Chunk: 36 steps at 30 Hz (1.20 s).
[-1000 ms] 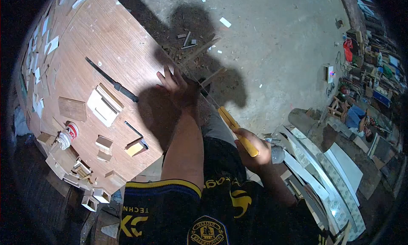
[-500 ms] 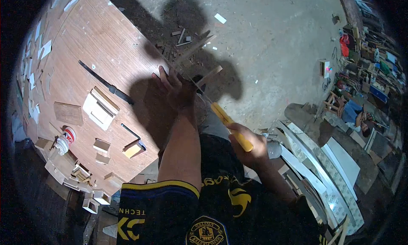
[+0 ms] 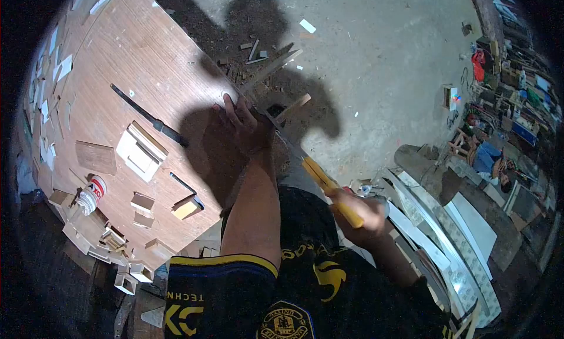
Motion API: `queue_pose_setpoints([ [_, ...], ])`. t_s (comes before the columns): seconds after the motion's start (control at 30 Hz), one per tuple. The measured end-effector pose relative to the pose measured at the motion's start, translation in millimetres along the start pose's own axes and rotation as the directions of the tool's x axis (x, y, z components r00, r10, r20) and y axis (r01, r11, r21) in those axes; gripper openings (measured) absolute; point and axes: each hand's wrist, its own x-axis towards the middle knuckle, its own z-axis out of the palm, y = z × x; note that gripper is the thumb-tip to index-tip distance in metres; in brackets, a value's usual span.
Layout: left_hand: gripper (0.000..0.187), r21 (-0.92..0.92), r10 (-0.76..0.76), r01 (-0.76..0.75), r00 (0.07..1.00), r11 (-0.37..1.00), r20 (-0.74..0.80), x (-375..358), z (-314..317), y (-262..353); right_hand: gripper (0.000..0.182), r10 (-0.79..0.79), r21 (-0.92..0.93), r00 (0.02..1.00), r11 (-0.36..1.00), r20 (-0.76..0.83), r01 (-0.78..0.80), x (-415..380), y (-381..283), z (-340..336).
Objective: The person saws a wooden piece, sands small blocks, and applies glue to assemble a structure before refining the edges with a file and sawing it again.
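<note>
My right hand (image 3: 361, 212) is wrapped round the yellow handle (image 3: 320, 175) of a saw. The thin blade (image 3: 286, 140) runs from the handle up towards the table's edge, beside my left hand. On the edge of the wooden table (image 3: 170, 63), my left hand (image 3: 249, 127) lies with its fingers spread; what is under the palm is hidden. Just past that hand, a wood strip (image 3: 294, 108) sticks out over the floor.
On the table are a dark rod-like tool (image 3: 150, 117), a white-faced wooden piece (image 3: 141, 152), small wooden blocks (image 3: 143, 202) and a white-and-red tub (image 3: 93, 192). Long panels (image 3: 446, 251) lie at the lower right. A person (image 3: 487, 160) is at the far right.
My right hand and the saw handle have moved down and to the right, drawing the blade back. My left hand has stayed at the table's edge, and the view has shifted slightly.
</note>
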Motion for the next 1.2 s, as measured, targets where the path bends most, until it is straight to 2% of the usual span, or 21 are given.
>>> queue_pose_setpoints([
  [0.07, 0.04, -0.02, -0.001, 0.0, 0.997, 1.0, -0.075, -3.4, 10.1, -5.6, 0.029, -0.28, 0.016, 0.945, 0.958, -0.168, 0.287, -13.4, 28.4, 8.7],
  [0.1, 0.04, -0.025, -0.005, 0.004, 0.997, 1.0, -0.074, -2.4, 14.5, -9.6, 0.029, -0.279, 0.011, 0.946, 0.959, -0.164, 0.285, -11.5, 33.5, 14.9],
  [0.17, 0.06, 0.386, 0.236, -0.263, 0.965, 0.884, 0.116, -3.9, 19.2, -18.3, 0.031, -0.101, 0.029, 0.988, 0.994, -0.117, 0.105, 2.5, 32.3, 29.5],
  [0.2, 0.06, 0.388, 0.234, -0.259, 0.966, 0.884, 0.112, -5.0, 21.6, -18.1, 0.031, -0.062, 0.094, 0.993, 0.993, -0.098, 0.072, 11.3, 22.7, 27.0],
  [0.27, 0.064, 0.246, 0.088, -0.064, 0.992, 0.967, -0.088, -5.1, 23.1, -17.1, 0.029, -0.066, 0.04, 0.996, 0.997, -0.058, 0.068, 7.1, 11.1, 14.9],
  [0.3, 0.064, 0.246, 0.089, -0.065, 0.992, 0.967, -0.09, -4.4, 23.3, -15.4, 0.027, -0.063, -0.019, 0.998, 0.998, -0.016, 0.063, 1.4, 8.8, 9.3],
  [0.33, 0.053, 0.101, 0.052, -0.043, 0.994, 0.994, -0.096, -3.8, 20.5, -12.2, 0.024, -0.066, 0.112, 0.993, 0.991, -0.096, 0.077, -6.9, 8.7, 3.6],
  [0.37, 0.043, -0.049, 0.014, -0.019, 0.996, 0.999, -0.094, -4.3, 17.6, -9.7, 0.024, -0.063, 0.111, 0.994, 0.991, -0.093, 0.073, -7.6, 8.4, 3.0],
  [0.43, 0.045, -0.062, 0.008, -0.013, 0.997, 0.998, -0.076, -4.7, 11.8, -6.2, 0.022, -0.095, 0.031, 0.989, 0.995, -0.112, 0.099, -8.6, 9.1, 1.3],
  [0.5, 0.048, -0.072, -0.001, -0.003, 0.998, 0.997, -0.06, -6.5, 10.5, -4.0, 0.022, -0.051, 0.057, 0.99, 0.997, -0.128, 0.059, -10.1, 7.7, 0.7],
  [0.57, 0.063, -0.106, -0.067, 0.059, 0.995, 0.993, -0.077, -4.7, 13.8, -3.2, 0.023, -0.018, 0.076, 0.986, 0.997, -0.167, 0.031, -13.2, 5.5, -0.2],
  [0.6, 0.063, -0.11, -0.057, 0.048, 0.995, 0.993, -0.078, -4.5, 22.0, -6.4, 0.026, -0.153, 0.062, 0.976, 0.984, -0.155, 0.165, -17.7, 11.5, 3.9],
  [0.7, 0.062, -0.049, -0.011, 0.003, 0.984, 0.999, -0.178, -7.5, 36.5, -19.8, 0.029, -0.068, 0.067, 0.992, 0.995, -0.11, 0.076, -32.3, 4.2, -9.3],
  [0.77, 0.045, -0.07, 0.001, -0.007, 0.996, 0.997, -0.084, -4.7, 22.9, -12.7, 0.03, -0.1, 0.049, 0.988, 0.993, -0.114, 0.106, -17.9, 5.2, -1.6],
  [0.83, 0.042, -0.045, -0.005, 0.002, 0.998, 0.999, -0.063, -2.3, 8.8, -2.4, 0.03, -0.056, 0.125, 0.991, 0.99, -0.122, 0.072, -9.9, 16.9, 19.6],
  [0.9, 0.039, -0.009, -0.019, 0.018, 0.999, 1.0, -0.05, 2.6, -1.5, 2.9, 0.032, -0.073, 0.082, 0.994, 0.993, -0.086, 0.08, -3.7, 16.8, 18.9],
  [0.97, 0.04, -0.003, 0.131, -0.132, 0.985, 0.991, -0.115, 4.7, -8.5, 3.7, 0.032, -0.054, 0.028, 0.997, 0.998, -0.051, 0.055, -8.9, 10.9, 6.9],
  [1.0, 0.04, -0.003, 0.131, -0.133, 0.984, 0.991, -0.117, 4.2, -2.4, 1.5, 0.032, -0.055, 0.027, 0.997, 0.998, -0.052, 0.056, -12.7, 12.8, 2.7],
  [1.1, 0.04, -0.055, -0.009, 0.002, 0.994, 0.998, -0.113, -2.9, 11.1, -3.9, 0.028, -0.144, 0.065, 0.982, 0.986, -0.119, 0.153, -16.4, 14.7, 2.2],
  [1.17, 0.04, -0.022, 0.045, -0.048, 0.992, 0.999, -0.116, 0.0, 4.4, -2.9, 0.026, -0.017, 0.116, 0.991, 0.993, -0.135, 0.033, 3.1, 18.3, 20.4],
  [1.2, 0.04, -0.018, 0.043, -0.045, 0.992, 0.999, -0.118, 0.6, 3.3, -2.7, 0.026, 0.119, 0.087, 0.992, 0.99, -0.05, -0.115, 1.2, 12.8, 18.6],
])
